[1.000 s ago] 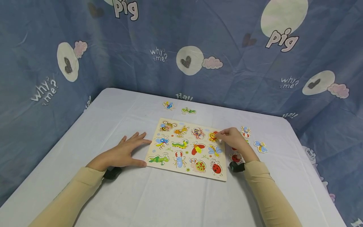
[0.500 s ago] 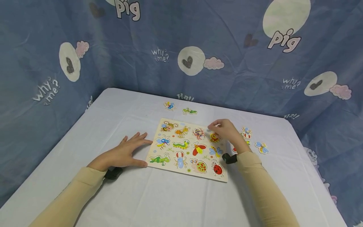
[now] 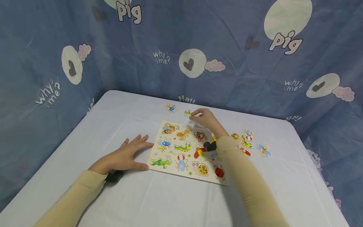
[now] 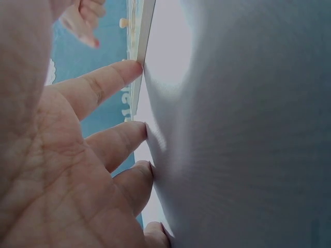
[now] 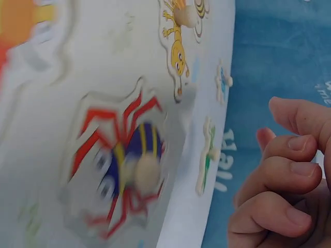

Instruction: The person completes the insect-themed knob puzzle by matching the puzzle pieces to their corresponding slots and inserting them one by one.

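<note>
A wooden peg puzzle board (image 3: 175,175) with insect pictures lies at the middle of the table. My left hand (image 3: 122,156) rests at its left edge, fingers spread; in the left wrist view the index fingertip (image 4: 133,68) touches the board's side. Beyond the board's far edge, my right hand (image 3: 208,120) is right at a green grasshopper piece (image 3: 187,113), overlapping it in the head view. The right wrist view shows the thumb and fingers (image 5: 282,175) loosely bent with nothing between them, apart from the grasshopper piece's knob. A spider piece (image 5: 137,170) with a round knob sits on the board.
A blue insect piece (image 3: 171,108) lies left of the grasshopper piece. Right of the board are several loose pieces, among them a green caterpillar (image 3: 246,142) and a blue-winged bee (image 3: 264,150). A patterned blue curtain (image 3: 136,72) hangs behind the table.
My right hand has left the butterfly piece at the board's far right corner and moved left and away to the grasshopper piece. My left hand has stayed at the board's edge.
</note>
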{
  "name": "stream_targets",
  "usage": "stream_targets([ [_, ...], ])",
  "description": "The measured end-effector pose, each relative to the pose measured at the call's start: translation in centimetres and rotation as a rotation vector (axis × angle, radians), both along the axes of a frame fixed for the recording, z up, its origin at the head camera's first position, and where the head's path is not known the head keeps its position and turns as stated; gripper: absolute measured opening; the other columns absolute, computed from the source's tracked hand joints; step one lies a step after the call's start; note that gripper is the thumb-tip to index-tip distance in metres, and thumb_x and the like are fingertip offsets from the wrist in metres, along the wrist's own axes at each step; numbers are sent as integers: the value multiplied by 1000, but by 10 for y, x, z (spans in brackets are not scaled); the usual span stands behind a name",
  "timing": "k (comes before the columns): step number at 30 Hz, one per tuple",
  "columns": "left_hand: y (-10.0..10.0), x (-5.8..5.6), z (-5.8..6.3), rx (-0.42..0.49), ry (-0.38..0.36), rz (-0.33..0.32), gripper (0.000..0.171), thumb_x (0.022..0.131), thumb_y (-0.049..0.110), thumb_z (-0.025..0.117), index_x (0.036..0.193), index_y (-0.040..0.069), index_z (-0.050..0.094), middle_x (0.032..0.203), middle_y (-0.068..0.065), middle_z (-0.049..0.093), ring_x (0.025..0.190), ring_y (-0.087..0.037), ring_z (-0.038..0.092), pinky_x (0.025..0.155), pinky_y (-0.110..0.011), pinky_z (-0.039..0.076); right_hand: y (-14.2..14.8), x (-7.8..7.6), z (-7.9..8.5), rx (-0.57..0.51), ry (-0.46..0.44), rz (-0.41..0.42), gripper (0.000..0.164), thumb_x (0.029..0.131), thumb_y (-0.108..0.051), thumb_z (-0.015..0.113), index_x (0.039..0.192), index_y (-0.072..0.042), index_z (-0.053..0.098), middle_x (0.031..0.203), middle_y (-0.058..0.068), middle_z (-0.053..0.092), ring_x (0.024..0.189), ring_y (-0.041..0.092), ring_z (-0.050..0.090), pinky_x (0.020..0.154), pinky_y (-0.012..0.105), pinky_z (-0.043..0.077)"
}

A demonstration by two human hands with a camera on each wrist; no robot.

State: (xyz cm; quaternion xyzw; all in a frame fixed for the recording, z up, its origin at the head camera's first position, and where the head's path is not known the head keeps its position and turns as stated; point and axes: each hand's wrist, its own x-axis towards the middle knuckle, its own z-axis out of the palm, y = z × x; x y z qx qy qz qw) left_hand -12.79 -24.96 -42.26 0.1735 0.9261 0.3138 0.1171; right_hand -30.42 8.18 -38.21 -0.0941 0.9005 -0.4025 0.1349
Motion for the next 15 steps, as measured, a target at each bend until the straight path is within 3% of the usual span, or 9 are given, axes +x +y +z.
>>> stream_targets([
  [2, -1, 1, 0, 2, 7, -1, 87, 82, 48, 92, 155, 19, 56, 177, -22, 26, 166, -52, 11, 125, -81, -2, -11, -6, -2, -14, -1, -8, 32, 104, -35, 71, 125, -11, 70, 139, 14, 63, 104, 25, 59, 86, 38, 51],
  [7, -2, 2, 0, 8, 21, -2, 87, 81, 49, 92, 155, 19, 56, 176, -24, 28, 165, -53, 12, 124, -83, 0, -37, -16, -8, -31, 19, -12, 34, 104, -34, 70, 129, -11, 69, 151, 14, 59, 124, 31, 60, 107, 47, 51],
  [15, 0, 2, 2, 9, 2, 0, 88, 82, 49, 92, 156, 21, 55, 177, -22, 26, 166, -52, 11, 126, -81, -1, -67, -31, -16, -21, -1, 19, 44, 106, -32, 68, 144, -10, 63, 153, 15, 59, 131, 33, 63, 113, 49, 52],
])
